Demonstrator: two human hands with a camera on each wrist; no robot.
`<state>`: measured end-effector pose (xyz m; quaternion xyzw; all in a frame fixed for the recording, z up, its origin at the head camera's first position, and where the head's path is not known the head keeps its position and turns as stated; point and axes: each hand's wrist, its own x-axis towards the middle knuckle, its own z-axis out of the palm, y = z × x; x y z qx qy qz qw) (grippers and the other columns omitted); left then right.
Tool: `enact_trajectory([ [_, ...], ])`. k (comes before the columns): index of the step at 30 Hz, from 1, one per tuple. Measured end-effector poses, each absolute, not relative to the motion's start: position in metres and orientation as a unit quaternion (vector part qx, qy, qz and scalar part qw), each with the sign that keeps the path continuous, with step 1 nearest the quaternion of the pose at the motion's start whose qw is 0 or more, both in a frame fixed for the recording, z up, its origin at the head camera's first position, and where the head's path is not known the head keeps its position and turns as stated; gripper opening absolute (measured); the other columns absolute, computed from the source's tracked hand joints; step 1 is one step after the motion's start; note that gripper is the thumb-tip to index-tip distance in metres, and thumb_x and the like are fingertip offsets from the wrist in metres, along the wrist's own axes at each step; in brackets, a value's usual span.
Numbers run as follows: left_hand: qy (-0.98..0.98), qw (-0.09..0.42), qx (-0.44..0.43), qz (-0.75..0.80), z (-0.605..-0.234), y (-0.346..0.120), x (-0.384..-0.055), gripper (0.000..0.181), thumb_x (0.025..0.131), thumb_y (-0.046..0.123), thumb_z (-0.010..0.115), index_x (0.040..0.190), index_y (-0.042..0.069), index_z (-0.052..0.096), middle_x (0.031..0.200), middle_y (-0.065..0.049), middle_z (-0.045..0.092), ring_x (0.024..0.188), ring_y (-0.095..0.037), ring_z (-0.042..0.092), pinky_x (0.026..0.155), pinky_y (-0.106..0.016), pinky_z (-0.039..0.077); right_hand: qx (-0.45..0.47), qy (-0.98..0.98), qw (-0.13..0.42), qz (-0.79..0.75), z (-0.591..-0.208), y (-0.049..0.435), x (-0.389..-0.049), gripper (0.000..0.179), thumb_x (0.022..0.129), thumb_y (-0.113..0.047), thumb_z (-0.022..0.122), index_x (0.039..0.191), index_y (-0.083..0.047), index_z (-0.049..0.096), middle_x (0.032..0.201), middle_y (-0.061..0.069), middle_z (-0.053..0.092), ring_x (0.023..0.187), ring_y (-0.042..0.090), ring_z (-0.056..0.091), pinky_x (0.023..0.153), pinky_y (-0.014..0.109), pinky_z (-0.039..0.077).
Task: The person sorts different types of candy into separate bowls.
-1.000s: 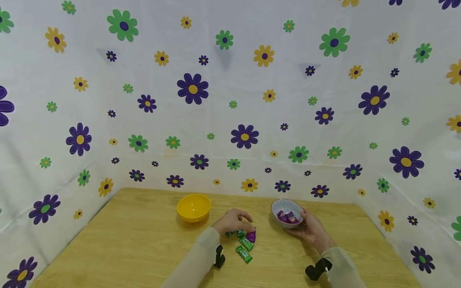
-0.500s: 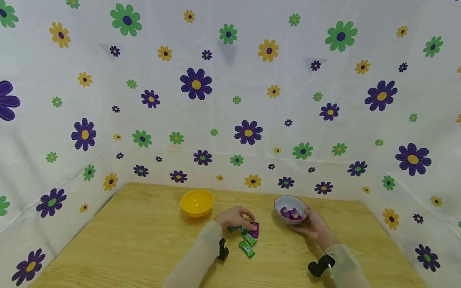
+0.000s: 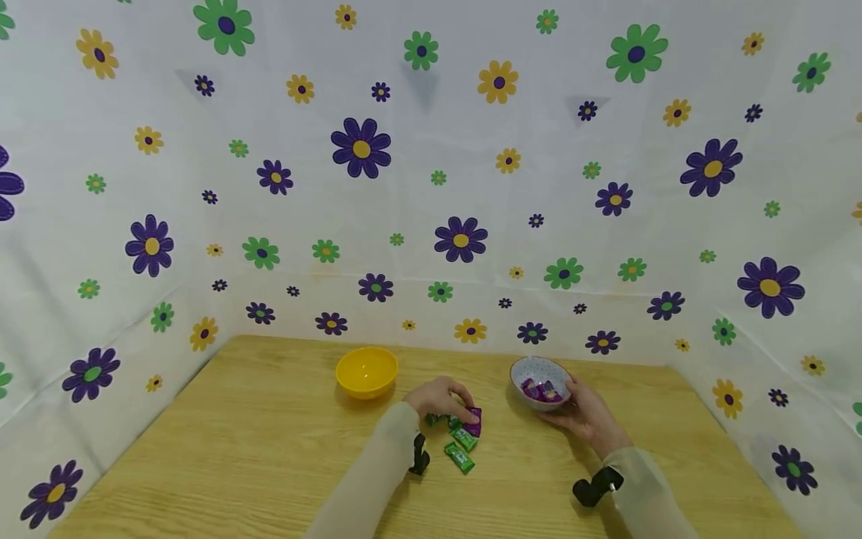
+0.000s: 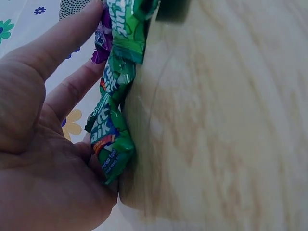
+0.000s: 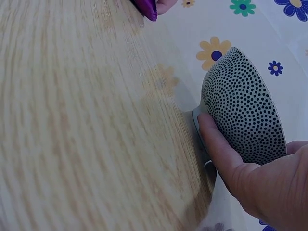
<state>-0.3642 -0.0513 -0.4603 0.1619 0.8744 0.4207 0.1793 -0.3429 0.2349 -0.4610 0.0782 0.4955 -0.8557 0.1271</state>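
Note:
My left hand [image 3: 436,398] reaches over a small heap of wrapped candies and pinches a purple-wrapped candy [image 3: 474,428] between thumb and fingers. Green-wrapped candies [image 3: 459,457] lie under and in front of this hand; in the left wrist view, green candies [image 4: 113,142] line up beside the palm, partly overlapping the purple one [image 4: 102,43]. On the right, my right hand [image 3: 589,419] holds a patterned bowl [image 3: 539,367], thumb at the rim and fingers at its base. Several purple candies [image 3: 542,391] lie inside. Black dots cover the bowl's outside [image 5: 243,106] in the right wrist view.
A yellow bowl [image 3: 367,373] stands on the wooden table [image 3: 256,442], left of the heap and farther back. White sheeting with flowers [image 3: 417,202] encloses the table behind and at both sides. Each wrist wears a black camera mount [image 3: 597,486].
My left thumb and fingers have closed in on the purple candy. The right hand keeps hold of the patterned bowl in about the same place. The head view has shifted slightly.

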Motion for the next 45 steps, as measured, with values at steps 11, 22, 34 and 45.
enact_trajectory([
  [11, 0.903, 0.158, 0.146, 0.371, -0.451, -0.049, -0.360, 0.027, 0.062, 0.036, 0.082, 0.081, 0.021, 0.070, 0.091, 0.003, 0.059, 0.077, -0.019, 0.046, 0.061, -0.030, 0.039, 0.075, 0.495, 0.128, -0.856, -0.458, 0.233, -0.343, 0.050, 0.099, -0.018, 0.017, 0.146, -0.017, 0.001, 0.149, 0.019, 0.000, 0.132, 0.039, 0.012, 0.089, 0.061, 0.036],
  [22, 0.902, 0.143, 0.132, 0.386, -0.462, -0.046, -0.362, 0.025, 0.062, 0.026, 0.083, 0.082, 0.017, 0.071, 0.092, 0.002, 0.060, 0.086, -0.018, 0.051, 0.081, -0.039, 0.045, 0.074, 0.500, 0.125, -0.854, -0.462, 0.232, -0.343, 0.050, 0.099, -0.017, 0.017, 0.146, -0.015, 0.002, 0.148, 0.021, 0.001, 0.131, 0.043, 0.014, 0.087, 0.061, 0.037],
  [34, 0.887, 0.130, 0.139, 0.421, -0.467, -0.045, -0.363, 0.013, 0.069, 0.022, 0.079, 0.074, 0.012, 0.073, 0.079, 0.002, 0.064, 0.075, -0.015, 0.054, 0.071, -0.034, 0.048, 0.070, 0.510, 0.121, -0.849, -0.467, 0.231, -0.343, 0.050, 0.099, -0.016, 0.018, 0.146, -0.014, 0.003, 0.147, 0.023, 0.004, 0.130, 0.044, 0.016, 0.086, 0.060, 0.039],
  [45, 0.849, 0.118, 0.141, 0.495, -0.466, -0.047, -0.367, 0.017, 0.074, 0.025, 0.074, 0.084, 0.011, 0.074, 0.090, -0.001, 0.066, 0.085, -0.018, 0.058, 0.079, -0.038, 0.049, 0.070, 0.493, 0.121, -0.859, -0.465, 0.233, -0.343, 0.050, 0.099, -0.018, 0.018, 0.146, -0.014, 0.002, 0.148, 0.022, 0.001, 0.131, 0.044, 0.013, 0.087, 0.062, 0.037],
])
